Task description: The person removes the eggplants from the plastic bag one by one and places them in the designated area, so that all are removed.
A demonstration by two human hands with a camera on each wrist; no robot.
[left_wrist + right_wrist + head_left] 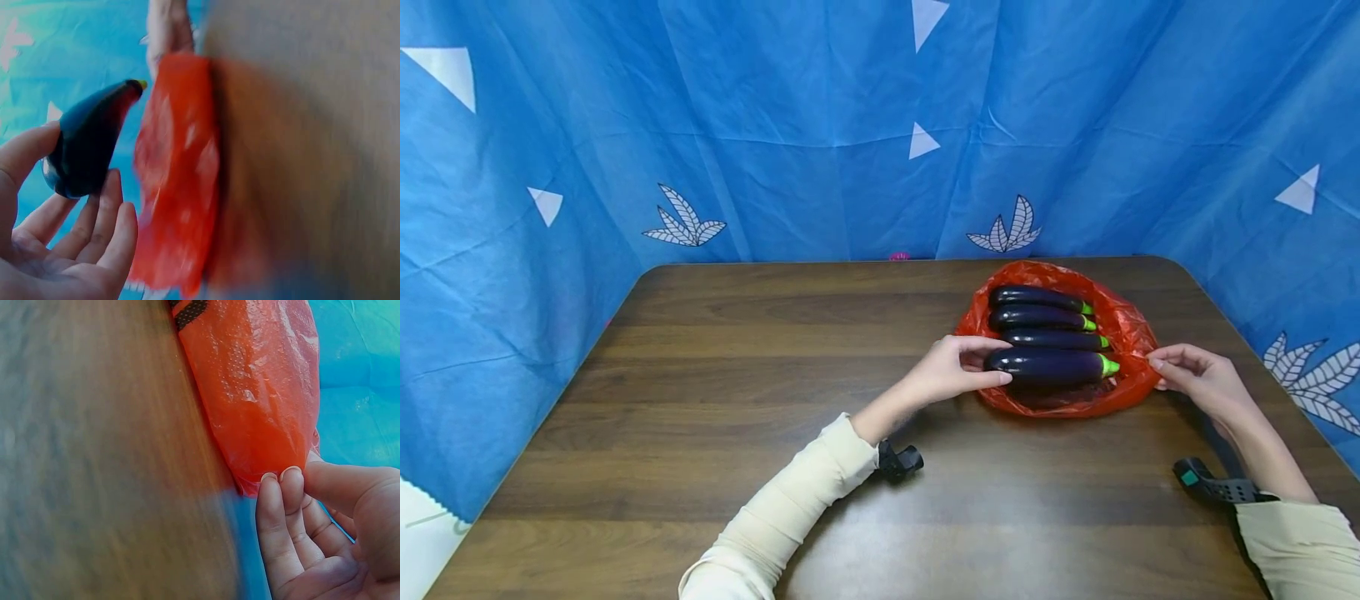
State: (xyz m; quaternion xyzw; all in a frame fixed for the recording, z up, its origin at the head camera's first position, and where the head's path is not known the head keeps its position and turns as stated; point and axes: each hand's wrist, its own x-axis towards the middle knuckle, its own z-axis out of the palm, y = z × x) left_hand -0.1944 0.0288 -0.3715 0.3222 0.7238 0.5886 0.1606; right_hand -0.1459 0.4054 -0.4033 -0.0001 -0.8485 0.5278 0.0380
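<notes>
My left hand (951, 368) grips the blunt end of the nearest eggplant (1048, 365), thumb on the near side and fingers on the far side. In the left wrist view this eggplant (87, 140) is held up above the rim of the bag, its stem end pointing away. Three more dark eggplants (1041, 317) lie side by side behind it inside an open red plastic bag (1078, 410), green stems to the right. My right hand (1206, 379) pinches the bag's right edge between thumb and fingertips, as the right wrist view also shows on the red plastic (262, 425).
The bag stands on a brown wooden table (737, 400), near its far right corner. A blue patterned cloth (820, 125) hangs behind the table and along its sides. Black straps with small devices (1217, 485) are on both wrists.
</notes>
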